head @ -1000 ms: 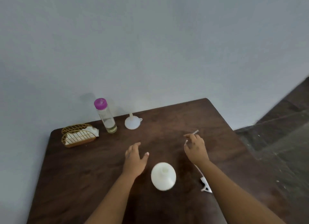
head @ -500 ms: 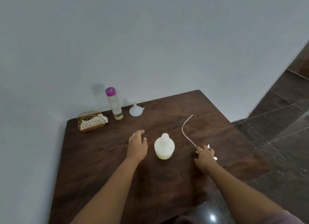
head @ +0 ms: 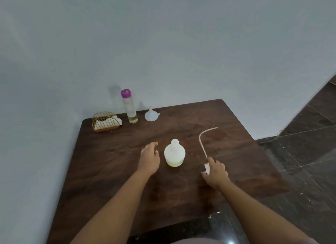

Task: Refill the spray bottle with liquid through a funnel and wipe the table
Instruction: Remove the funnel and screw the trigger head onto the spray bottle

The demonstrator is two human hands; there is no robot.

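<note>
Your right hand [head: 215, 171] pinches the white spray head [head: 207, 168] with its thin dip tube [head: 202, 142] trailing across the dark wooden surface [head: 112, 162]. Lay it flat, clear of the squat white plastic spray bottle [head: 174, 152] standing beside your left hand [head: 150, 155], whose fingers are relaxed. Fetch the white funnel [head: 151, 114] next.

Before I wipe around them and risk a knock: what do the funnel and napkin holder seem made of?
Funnel: likely plastic, translucent white, smooth and matte. Napkin holder: looks like thin gold-coloured metal wire, seen in its open grid of bars; the base material is unclear.
</note>
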